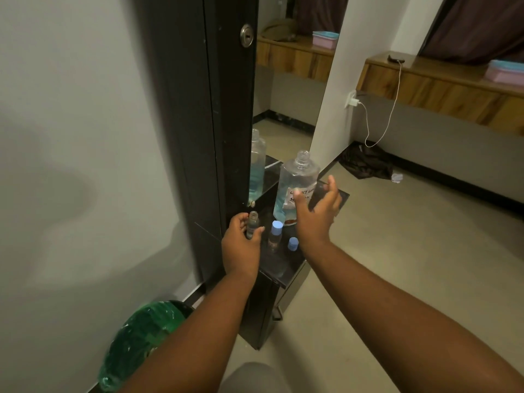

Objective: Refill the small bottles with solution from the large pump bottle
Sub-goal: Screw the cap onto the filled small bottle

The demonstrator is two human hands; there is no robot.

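The large clear bottle (295, 180) stands uncapped on a small black shelf (279, 268), part filled with blue solution and carrying a white handwritten label. My right hand (316, 214) is spread open just in front of it, fingers apart and holding nothing. My left hand (241, 245) grips a small clear bottle (252, 222) with no cap, upright on the shelf's left side. A second small bottle (275, 236) with a blue cap stands between my hands. A loose blue cap (293, 243) lies to its right.
A tall black cabinet with a mirror (283, 95) rises behind the shelf and reflects the large bottle. A bin with a green bag (141, 341) sits low on the left. A dark cloth (365, 163) lies on the floor at right, beneath a charger cable (380, 131).
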